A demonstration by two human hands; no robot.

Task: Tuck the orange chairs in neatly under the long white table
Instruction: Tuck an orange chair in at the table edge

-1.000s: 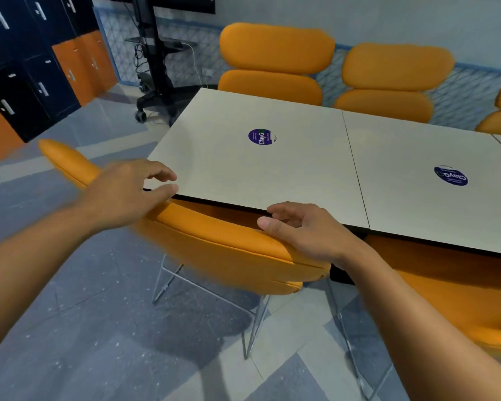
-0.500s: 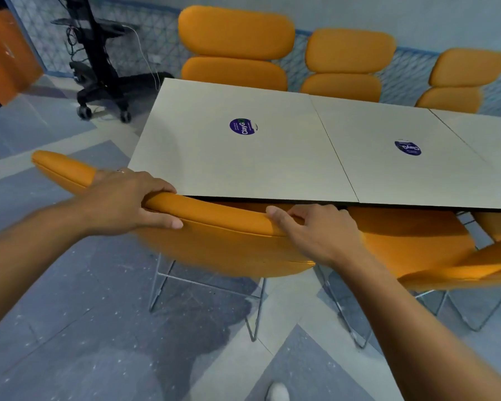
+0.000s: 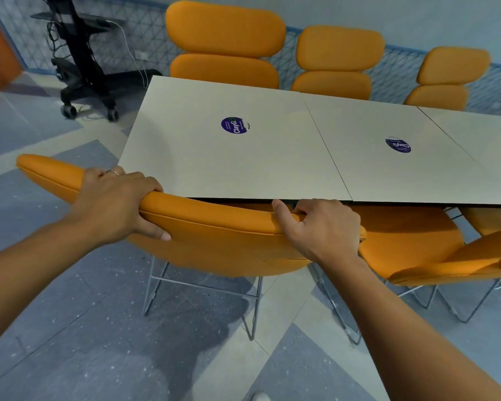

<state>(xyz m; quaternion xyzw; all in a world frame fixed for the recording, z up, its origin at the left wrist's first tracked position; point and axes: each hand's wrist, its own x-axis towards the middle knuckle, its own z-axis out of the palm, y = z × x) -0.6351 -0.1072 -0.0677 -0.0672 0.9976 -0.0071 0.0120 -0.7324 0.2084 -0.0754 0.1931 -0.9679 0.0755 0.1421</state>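
1. The left hand (image 3: 116,204) is being wrapped over the top edge of an orange chair (image 3: 214,238). The fingers are curled over the far side and the thumb is pressed on the near face. A ring (image 3: 112,172) is being worn on one finger.
2. The right hand (image 3: 321,227) is being clamped on the same top edge, further right. The fingers are hooked over the far side and the thumb is laid along the top.
3. The orange chair is being held between both hands, its backrest top just at the near edge of the long white table (image 3: 272,169). The seat is hidden under the tabletop, and the backrest's left end is sticking out past the left hand.
4. Its wire legs (image 3: 156,285) are being shown below the hands on the grey floor (image 3: 70,328).
5. Right of the right hand, a second orange chair (image 3: 411,241) is being shown under the table edge. A third chair (image 3: 475,261) beside it is angled and blurred.
6. Beyond the hands, across the table, three far chairs (image 3: 226,33) are being shown in a row.
7. Two purple stickers (image 3: 234,125) are being shown on the tabletop ahead of the hands.
8. A black wheeled stand (image 3: 84,62) is being shown far ahead of the left hand.
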